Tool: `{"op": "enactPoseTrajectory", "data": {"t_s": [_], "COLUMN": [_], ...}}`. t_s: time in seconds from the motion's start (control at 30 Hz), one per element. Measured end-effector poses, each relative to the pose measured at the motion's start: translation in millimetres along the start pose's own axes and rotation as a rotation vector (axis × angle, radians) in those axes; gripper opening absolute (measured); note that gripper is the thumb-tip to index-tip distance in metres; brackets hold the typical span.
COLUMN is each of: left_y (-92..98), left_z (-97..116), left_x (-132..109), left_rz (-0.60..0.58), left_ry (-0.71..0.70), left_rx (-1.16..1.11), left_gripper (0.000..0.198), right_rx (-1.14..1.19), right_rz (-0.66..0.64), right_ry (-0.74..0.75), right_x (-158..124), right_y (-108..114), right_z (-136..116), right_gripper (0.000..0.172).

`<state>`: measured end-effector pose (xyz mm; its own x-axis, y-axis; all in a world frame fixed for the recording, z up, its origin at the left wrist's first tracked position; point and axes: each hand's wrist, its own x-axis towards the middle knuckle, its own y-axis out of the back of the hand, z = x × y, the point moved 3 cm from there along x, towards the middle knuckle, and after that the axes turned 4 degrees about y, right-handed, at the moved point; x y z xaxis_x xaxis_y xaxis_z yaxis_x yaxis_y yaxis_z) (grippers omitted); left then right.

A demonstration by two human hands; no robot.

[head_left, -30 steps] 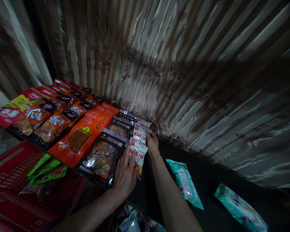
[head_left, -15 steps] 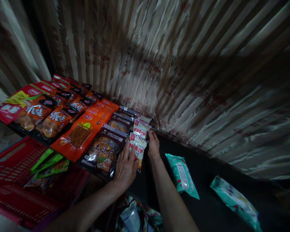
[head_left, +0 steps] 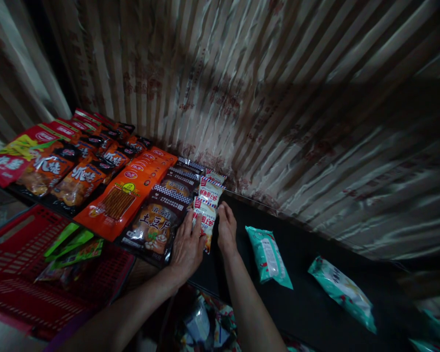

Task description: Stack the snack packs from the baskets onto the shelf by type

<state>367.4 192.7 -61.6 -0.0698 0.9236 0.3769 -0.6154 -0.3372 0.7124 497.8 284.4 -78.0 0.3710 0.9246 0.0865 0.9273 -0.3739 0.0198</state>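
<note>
A row of small white snack packets [head_left: 205, 217] with red lettering lies overlapping on the black shelf [head_left: 238, 288]. My left hand [head_left: 187, 247] rests with its fingers stretched over the lower left part of the front packet. On the right of the same row stands my right hand [head_left: 228, 229], fingers slightly bent and apart from the thumb; it holds nothing, and whether it touches the packets I cannot tell. Dark brown potato-slice bags [head_left: 156, 222] lie directly left of the white packets, close to my left fingers.
Orange stick-snack bags [head_left: 119, 198], black-and-orange bags [head_left: 82, 178] and red bags [head_left: 12, 154] fill the left shelf. Teal bags [head_left: 269, 256] lie to the right. Below are a red basket [head_left: 14, 288] with green packets and a heap of packets [head_left: 200, 320]. Pleated curtain [head_left: 223, 98] hangs behind.
My right hand has drawn back a little toward me along the right side of the white packets. My left hand stays on the front packet. The view has shifted slightly.
</note>
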Motion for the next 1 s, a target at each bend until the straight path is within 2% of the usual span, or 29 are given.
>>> {"op": "enactPoseTrajectory", "data": {"t_s": [0.2,0.37,0.73,1.0], "left_y": [0.8,2.9,3.7,6.2], "left_z": [1.2,3.0,3.4,2.5], "left_x": [-0.9,-2.2,-2.6,-0.8], "left_rz": [0.022,0.041,0.005,-0.002], "left_ry": [-0.022,-0.050,-0.059,-0.041], "left_rx": [0.024,0.019,-0.022,-0.034], "left_gripper": [0.054,0.054,0.054,0.055], "right_rx": [-0.073,-0.089,-0.046,-0.119], "right_rz": [0.067,0.037,0.065,0.077], "right_ry": [-0.033,-0.028,0.009,0.050], "right_x": [-20.0,-29.6,-27.6,-26.1], "right_y": [8.6,9.0,4.7,2.5], "right_z": [2.0,-5.4,-7.1,-5.0], "right_gripper": [0.059,0.056,0.050,0.049]}}
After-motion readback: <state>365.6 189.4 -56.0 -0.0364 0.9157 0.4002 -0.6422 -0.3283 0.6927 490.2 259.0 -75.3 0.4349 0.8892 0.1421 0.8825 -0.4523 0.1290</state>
